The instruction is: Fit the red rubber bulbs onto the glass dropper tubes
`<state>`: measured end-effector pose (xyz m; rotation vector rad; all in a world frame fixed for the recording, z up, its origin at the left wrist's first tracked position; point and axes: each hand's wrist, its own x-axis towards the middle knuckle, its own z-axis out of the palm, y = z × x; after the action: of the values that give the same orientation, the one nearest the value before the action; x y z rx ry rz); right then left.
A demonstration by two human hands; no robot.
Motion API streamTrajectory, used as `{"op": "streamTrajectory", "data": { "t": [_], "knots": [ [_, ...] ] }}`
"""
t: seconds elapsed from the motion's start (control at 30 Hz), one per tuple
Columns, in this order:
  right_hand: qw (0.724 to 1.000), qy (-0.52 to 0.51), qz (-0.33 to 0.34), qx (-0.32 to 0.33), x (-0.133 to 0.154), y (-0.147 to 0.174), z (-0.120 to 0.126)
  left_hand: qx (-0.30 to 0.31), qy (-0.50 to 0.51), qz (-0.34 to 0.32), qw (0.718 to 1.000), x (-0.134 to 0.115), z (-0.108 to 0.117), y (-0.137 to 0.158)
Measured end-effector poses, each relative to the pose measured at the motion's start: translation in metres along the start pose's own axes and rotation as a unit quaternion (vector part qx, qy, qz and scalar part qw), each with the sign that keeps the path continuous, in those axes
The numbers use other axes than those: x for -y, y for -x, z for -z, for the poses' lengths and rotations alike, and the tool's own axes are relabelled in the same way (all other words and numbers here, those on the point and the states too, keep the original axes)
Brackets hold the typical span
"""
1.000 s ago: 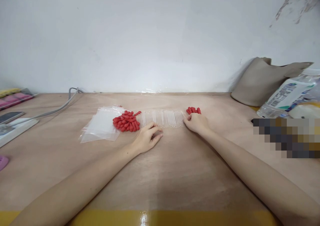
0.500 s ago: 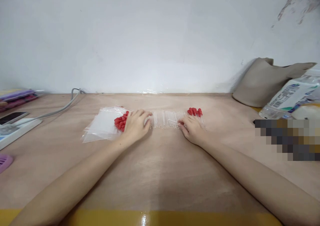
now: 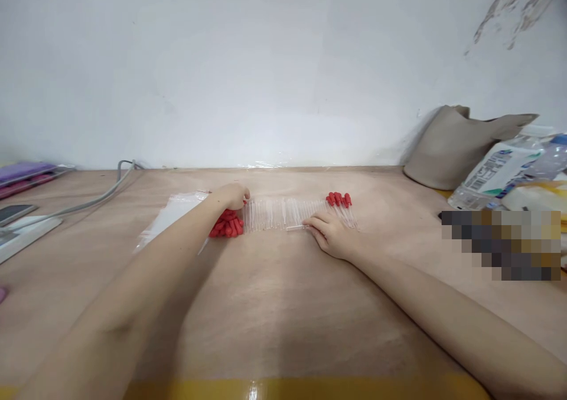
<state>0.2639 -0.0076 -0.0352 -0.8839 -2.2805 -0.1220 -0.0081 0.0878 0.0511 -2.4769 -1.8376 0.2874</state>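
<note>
My right hand pinches a thin clear tube, which points left just in front of a row of similar clear tubes lying side by side on the table. At the row's right end, several tubes carry red rubber bulbs. Over on the left, my left hand is above the back of a pile of loose red rubber bulbs. Its fingers are curled together, and what is between them is hidden. Beneath the left forearm lie clear plastic bags, partly covered.
A grey cable runs to a white power strip at left, with a phone behind it. At right stand a beige bag-like object and a labelled plastic bottle. The wall closes off the back.
My left hand has moved from the tube row's left end back and left over the bulb pile, its fingers curling. My right hand still holds the tube, now lower and nearer to me.
</note>
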Motion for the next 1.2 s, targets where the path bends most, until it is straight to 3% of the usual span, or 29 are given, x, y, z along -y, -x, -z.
{"op": "streamTrajectory", "data": {
  "t": [0.23,0.37,0.47,0.5,0.57,0.7,0.87,1.2],
  "knots": [
    [1.0,-0.005,-0.012,0.023,0.004,-0.002,0.004,-0.046,0.018,-0.001,0.999,0.002,-0.003,-0.005],
    [0.999,-0.011,-0.028,0.025,0.004,-0.002,0.004,-0.141,0.043,0.001,0.989,-0.007,0.002,0.01],
    [0.999,-0.009,-0.047,0.023,0.004,-0.001,0.002,-0.272,0.152,-0.076,0.947,-0.026,-0.002,0.034],
    [0.998,-0.008,-0.05,0.02,0.003,0.0,0.002,-0.285,0.213,-0.116,0.927,-0.034,-0.007,0.044],
    [0.999,0.001,-0.05,0.009,0.002,0.001,0.0,-0.295,0.319,-0.157,0.887,-0.05,-0.021,0.063],
    [0.998,0.038,-0.05,-0.01,0.0,0.002,-0.002,-0.275,0.43,-0.17,0.843,-0.075,-0.05,0.085],
    [0.996,0.045,-0.074,-0.027,0.007,0.001,0.0,-0.228,0.474,-0.126,0.841,-0.081,-0.067,0.086],
    [0.998,0.023,-0.065,0.005,0.034,-0.006,0.01,-0.243,0.471,-0.165,0.832,-0.08,-0.072,0.085]
  ]
}}
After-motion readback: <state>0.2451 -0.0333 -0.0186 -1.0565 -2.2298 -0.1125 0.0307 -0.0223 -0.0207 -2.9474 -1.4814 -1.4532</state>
